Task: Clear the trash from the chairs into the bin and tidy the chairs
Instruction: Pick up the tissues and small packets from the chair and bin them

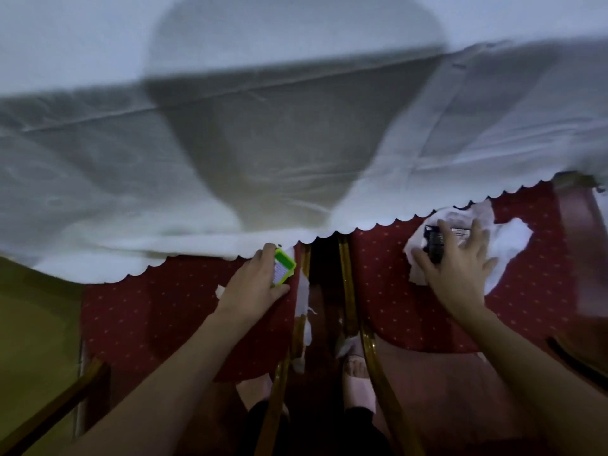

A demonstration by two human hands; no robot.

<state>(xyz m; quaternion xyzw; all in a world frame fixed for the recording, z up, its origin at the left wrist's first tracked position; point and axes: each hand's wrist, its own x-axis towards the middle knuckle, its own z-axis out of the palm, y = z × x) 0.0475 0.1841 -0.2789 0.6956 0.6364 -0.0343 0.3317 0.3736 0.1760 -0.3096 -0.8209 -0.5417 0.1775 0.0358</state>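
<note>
Landmark: the white tablecloth (230,143), its scalloped hem draped over two red chair seats (158,311).
Left hand (255,287): grip closed around a green box (283,266) just below the hem, long axis slanting up-right.
Right hand (460,261): fingers spread, pressed on a dark packet (434,240) and crumpled white tissue (506,238) below the hem; packet's long axis roughly toward the hem.

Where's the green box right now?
In the head view, the green box is in the left hand, over the left red chair seat near its right edge, just below the white tablecloth's scalloped hem.
</note>
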